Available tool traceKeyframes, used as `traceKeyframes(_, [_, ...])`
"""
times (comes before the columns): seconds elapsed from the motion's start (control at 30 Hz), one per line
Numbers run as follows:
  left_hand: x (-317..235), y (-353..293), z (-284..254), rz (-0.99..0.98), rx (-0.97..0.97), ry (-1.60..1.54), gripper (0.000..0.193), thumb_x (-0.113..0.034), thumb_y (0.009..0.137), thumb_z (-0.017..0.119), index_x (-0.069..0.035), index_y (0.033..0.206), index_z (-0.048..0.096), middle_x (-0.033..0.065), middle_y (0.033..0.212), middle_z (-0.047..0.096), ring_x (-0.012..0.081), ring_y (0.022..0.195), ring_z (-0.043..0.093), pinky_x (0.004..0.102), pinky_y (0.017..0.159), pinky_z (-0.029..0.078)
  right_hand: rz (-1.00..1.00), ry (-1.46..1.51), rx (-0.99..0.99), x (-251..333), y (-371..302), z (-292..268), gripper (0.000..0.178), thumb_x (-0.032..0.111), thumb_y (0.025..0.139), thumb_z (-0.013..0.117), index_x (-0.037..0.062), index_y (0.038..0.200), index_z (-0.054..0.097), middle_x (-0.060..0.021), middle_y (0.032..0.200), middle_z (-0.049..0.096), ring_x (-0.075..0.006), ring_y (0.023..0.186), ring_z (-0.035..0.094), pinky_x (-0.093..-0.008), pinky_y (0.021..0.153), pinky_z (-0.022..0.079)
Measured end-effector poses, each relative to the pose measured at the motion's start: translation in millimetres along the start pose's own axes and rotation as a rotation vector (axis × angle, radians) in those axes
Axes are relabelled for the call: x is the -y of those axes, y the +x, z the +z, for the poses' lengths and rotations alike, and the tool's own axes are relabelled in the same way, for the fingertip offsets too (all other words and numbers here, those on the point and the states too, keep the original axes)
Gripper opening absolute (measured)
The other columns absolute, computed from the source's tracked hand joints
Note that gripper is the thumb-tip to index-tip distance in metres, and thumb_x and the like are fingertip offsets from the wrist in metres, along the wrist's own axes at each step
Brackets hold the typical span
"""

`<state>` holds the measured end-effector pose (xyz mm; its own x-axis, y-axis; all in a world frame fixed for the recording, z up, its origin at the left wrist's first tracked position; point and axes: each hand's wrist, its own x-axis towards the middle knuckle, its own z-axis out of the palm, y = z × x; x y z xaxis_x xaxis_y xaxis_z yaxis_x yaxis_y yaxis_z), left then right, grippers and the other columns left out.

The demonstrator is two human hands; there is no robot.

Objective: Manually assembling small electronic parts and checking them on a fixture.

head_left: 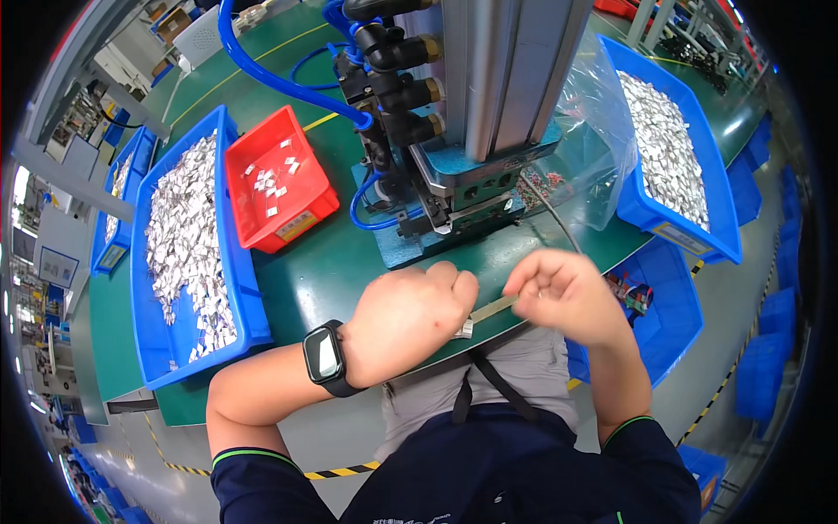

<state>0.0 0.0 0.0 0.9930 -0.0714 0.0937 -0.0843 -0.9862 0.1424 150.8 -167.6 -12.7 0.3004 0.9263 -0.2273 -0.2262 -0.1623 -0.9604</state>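
The left hand [419, 307] and right hand [566, 295] curled, their hold unclear; a nudge risked knocking the part [466, 330] off the table [292, 293].

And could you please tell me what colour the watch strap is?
The watch strap is black, and it shows best in the head view.

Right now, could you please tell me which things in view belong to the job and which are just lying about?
Likely job: small white piece by the left hand; left blue bin of white pieces; red tray; upright machine.
Seemingly just about: clear plastic bag; blue crates, far right.
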Motion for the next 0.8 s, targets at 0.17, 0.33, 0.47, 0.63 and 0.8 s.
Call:
traceKeyframes(0.17, [2.6,-1.2,-2.2,-0.063,-0.014,0.027,0.018,-0.013,0.076,0.061,-0.006,0.093,0.058,0.0086,0.074,0.057,0.0261,0.06,0.061,0.0359,0.05,0.049,-0.372,-0.948,-0.043,6.4,-4.5,37.1,0.021,0.018,0.075,0.072,0.0032,0.088,0.063,-0.0059,0.065,0.056,-0.018,0.054,0.056,-0.03,0.05,0.042])
traceKeyframes(0.33, [0.5,-0.1,-0.3,-0.087,-0.037,0.015,0.019,-0.014,0.075,0.061,-0.006,0.092,0.058,0.0087,0.075,0.057,0.0267,0.06,0.061,0.0363,0.05,0.049,-0.306,-1.139,0.004,3.6,-1.8,41.5,0.027,0.028,0.079,0.068,0.0047,0.089,0.058,-0.0126,0.077,0.063,-0.0303,0.071,0.064,-0.0405,0.06,0.05])
traceKeyframes(0.47, [0.9,0.0,-0.5,-0.07,-0.057,-0.048,0.019,-0.014,0.075,0.062,-0.006,0.092,0.058,0.0088,0.074,0.057,0.0274,0.061,0.061,0.0366,0.051,0.049,-0.369,-1.162,-0.032,1.6,0.5,46.2,0.028,0.026,0.078,0.069,0.0048,0.091,0.057,-0.0124,0.074,0.062,-0.03,0.069,0.064,-0.0393,0.058,0.05])
traceKeyframes(0.63, [1.0,0.6,-0.3,-0.087,-0.069,-0.107,0.016,-0.014,0.076,0.062,-0.006,0.09,0.058,0.0095,0.074,0.058,0.0283,0.062,0.061,0.0371,0.052,0.049,-0.42,-1.162,-0.077,-6.3,3.2,48.0,0.026,0.023,0.076,0.069,0.0043,0.09,0.057,-0.0121,0.071,0.062,-0.0293,0.064,0.064,-0.0383,0.055,0.05])
traceKeyframes(0.8, [1.8,0.5,-0.8,-0.098,-0.078,-0.129,0.014,-0.013,0.078,0.062,-0.005,0.089,0.057,0.0101,0.074,0.059,0.0287,0.062,0.061,0.0374,0.052,0.049,-0.412,-1.182,-0.09,-8.7,5.8,50.5,0.023,0.02,0.076,0.068,0.0036,0.087,0.057,-0.0118,0.067,0.061,-0.0285,0.06,0.063,-0.0382,0.053,0.049])
